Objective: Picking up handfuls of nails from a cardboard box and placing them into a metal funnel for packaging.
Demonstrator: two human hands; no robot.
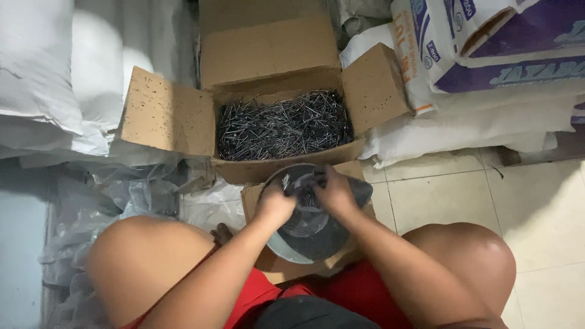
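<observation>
Pale floor tiles point(536, 207) are stretching away to the right of the fingers, offering the widest open room, while white sacks point(61, 73) are crowding the far left and printed sacks point(481, 42) are piling up at the far right. Straight beyond the fingers, a cardboard box point(167, 113) is sitting with its flaps spread wide, and a heap of dark nails point(283, 125) is filling it; its near wall is standing just past the knuckles. Crumpled clear plastic point(116, 201) is lying to the left. Under the hands, a round metal pan point(308, 240) is resting on a flattened piece of cardboard point(277, 268), hemmed in by the person's bare knees on both sides. Both hands are working over the pan's far half. The left hand point(274, 204) is curling its fingers inward, closing on a small bunch of nails, and the right hand point(335, 192) is doing the same, its fingers bent and pressing together around dark nails. The two hands are nearly touching above the pan's centre.
</observation>
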